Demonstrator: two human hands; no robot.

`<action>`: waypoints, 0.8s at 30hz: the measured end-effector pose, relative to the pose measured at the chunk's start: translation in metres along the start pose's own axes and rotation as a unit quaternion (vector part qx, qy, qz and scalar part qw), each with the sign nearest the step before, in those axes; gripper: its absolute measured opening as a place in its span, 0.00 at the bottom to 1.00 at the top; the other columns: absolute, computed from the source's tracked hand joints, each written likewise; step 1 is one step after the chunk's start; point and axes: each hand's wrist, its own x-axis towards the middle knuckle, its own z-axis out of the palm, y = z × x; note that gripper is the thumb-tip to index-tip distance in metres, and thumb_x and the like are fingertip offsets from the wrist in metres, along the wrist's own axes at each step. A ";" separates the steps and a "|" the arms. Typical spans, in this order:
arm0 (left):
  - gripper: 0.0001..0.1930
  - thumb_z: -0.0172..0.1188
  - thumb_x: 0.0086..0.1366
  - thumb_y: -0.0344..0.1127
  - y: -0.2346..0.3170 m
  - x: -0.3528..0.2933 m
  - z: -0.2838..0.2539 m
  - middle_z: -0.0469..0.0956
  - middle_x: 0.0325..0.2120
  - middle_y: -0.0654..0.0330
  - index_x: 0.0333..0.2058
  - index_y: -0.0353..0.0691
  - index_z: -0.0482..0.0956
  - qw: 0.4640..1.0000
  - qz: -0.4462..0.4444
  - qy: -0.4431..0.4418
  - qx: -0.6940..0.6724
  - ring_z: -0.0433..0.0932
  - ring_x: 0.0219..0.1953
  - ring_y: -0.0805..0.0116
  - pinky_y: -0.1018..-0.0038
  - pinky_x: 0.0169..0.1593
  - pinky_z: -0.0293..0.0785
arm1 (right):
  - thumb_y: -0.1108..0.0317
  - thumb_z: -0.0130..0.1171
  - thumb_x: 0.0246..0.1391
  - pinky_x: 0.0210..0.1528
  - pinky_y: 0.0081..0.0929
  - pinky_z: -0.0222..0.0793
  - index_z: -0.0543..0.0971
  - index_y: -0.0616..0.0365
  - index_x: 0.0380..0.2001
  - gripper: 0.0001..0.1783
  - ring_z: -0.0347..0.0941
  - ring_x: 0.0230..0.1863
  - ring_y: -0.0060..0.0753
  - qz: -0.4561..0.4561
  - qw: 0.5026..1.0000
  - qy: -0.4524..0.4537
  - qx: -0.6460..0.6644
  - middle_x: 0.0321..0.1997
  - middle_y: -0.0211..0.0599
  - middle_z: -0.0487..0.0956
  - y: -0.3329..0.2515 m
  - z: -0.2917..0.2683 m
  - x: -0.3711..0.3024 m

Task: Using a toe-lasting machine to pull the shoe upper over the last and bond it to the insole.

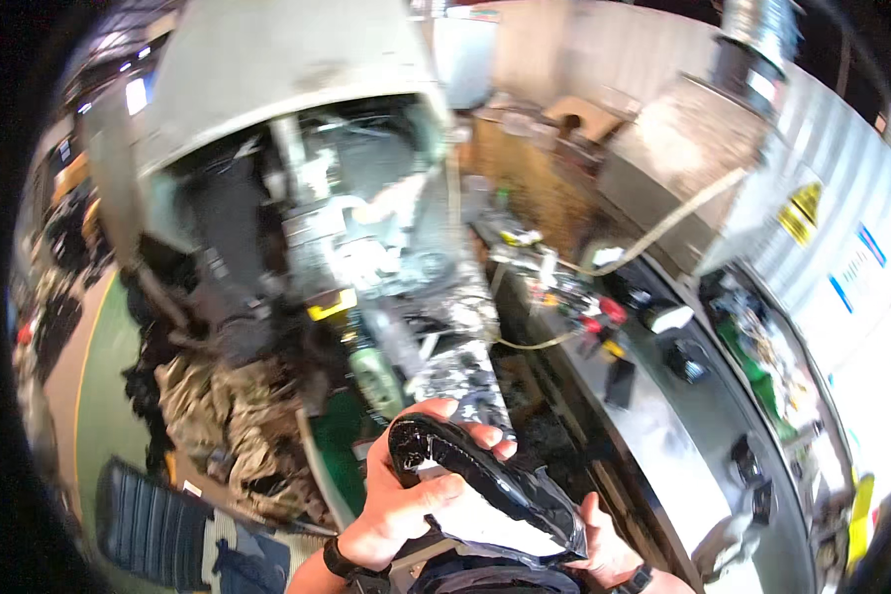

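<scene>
Shoe-shaped workpiece [497,479], glossy black with a white side, sits between both hands at the lower centre of the view. All clock positions are read from the workpiece, with 12 o'clock away from the person. The workpiece is tilted; its rounded end points to 10 o'clock, its tapered end to 4 o'clock.

Left hand [394,497]: located at 9 o'clock, closed around the rounded end. The thumb presses on the white side; fingertips show over the opposite black edge. A black wristband [341,562] is fitted at the wrist.

Right hand [609,552]: located at 4 o'clock, against the tapered end, thumb raised alongside. The remaining fingers are largely hidden; whether they close on the workpiece cannot be told. A dark wristwatch [636,579] is fitted at the wrist.

Surroundings: a large pale machine housing [287,54] stands at 11 o'clock, blurred. A metal bench [653,450] runs along 3 o'clock. A pale hose [685,212] arcs at 1 o'clock, and a yellow sign [800,213] is fixed to a corrugated wall between 1 and 2 o'clock. Crumpled tan cloth [226,421] is heaped between 9 and 10 o'clock. A black chair [153,523] stands near 9 o'clock.
</scene>
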 end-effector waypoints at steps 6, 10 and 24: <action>0.29 0.58 0.70 0.47 -0.089 0.041 0.038 0.77 0.50 0.35 0.62 0.33 0.64 0.983 -0.095 -0.127 -0.088 0.78 0.53 0.32 0.41 0.59 0.73 | 0.38 0.56 0.62 0.62 0.50 0.72 0.72 0.57 0.64 0.39 0.75 0.60 0.51 -0.023 0.966 -0.074 0.245 0.61 0.50 0.77 -0.008 -0.006 -0.053; 0.25 0.51 0.73 0.50 -0.169 0.054 0.070 0.80 0.45 0.40 0.59 0.37 0.64 0.986 -0.116 -0.114 0.037 0.82 0.46 0.37 0.43 0.54 0.77 | 0.41 0.58 0.62 0.68 0.54 0.66 0.72 0.56 0.64 0.37 0.70 0.65 0.50 -0.106 0.964 -0.009 0.242 0.64 0.49 0.75 -0.019 -0.024 -0.107; 0.24 0.60 0.71 0.32 -0.539 0.058 0.155 0.80 0.49 0.50 0.62 0.34 0.67 0.750 -0.482 -0.263 0.370 0.82 0.50 0.61 0.66 0.55 0.79 | 0.54 0.65 0.59 0.43 0.39 0.84 0.77 0.57 0.50 0.22 0.83 0.40 0.41 -0.704 0.579 0.374 0.169 0.46 0.44 0.83 -0.245 -0.328 -0.495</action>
